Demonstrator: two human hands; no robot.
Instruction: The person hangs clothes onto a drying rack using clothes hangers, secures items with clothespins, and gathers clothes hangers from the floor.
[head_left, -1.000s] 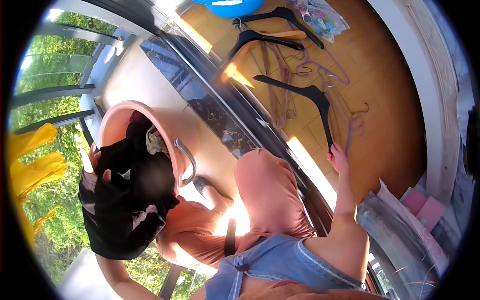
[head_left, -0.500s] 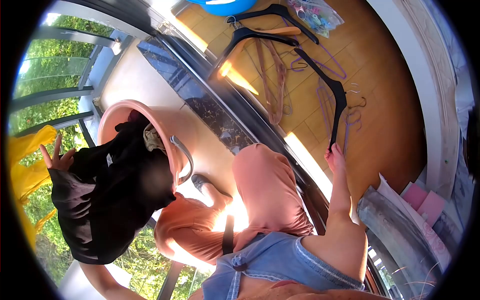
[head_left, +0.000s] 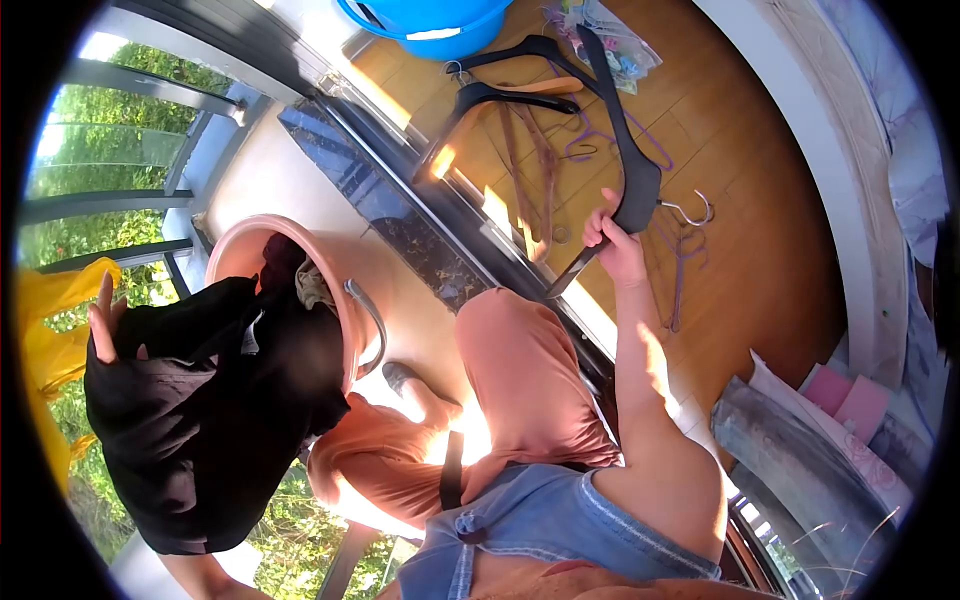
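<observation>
My right hand (head_left: 618, 245) is closed around a black hanger (head_left: 637, 165), near its middle, and holds it above the wooden floor with its metal hook pointing right. At the left, a black garment (head_left: 200, 420) hangs draped over my left hand (head_left: 108, 325); the raised fingers show apart at its upper edge, while the palm is hidden under the cloth. Part of the garment lies over the pink bucket (head_left: 352, 330), which holds more dark cloth and a beige piece (head_left: 312, 284).
More hangers (head_left: 520, 95) lie on the wooden floor (head_left: 745, 200), by a blue basin (head_left: 430, 28) and a plastic bag of small items (head_left: 625, 50). Yellow cloth (head_left: 58, 345) hangs at far left. A door track (head_left: 440, 225) crosses between bucket and hangers. Packages (head_left: 800, 470) stand at lower right.
My right hand has moved up and left, shifting its grip from the hanger's end to near its middle. The black garment has moved left and spread wider over my left hand.
</observation>
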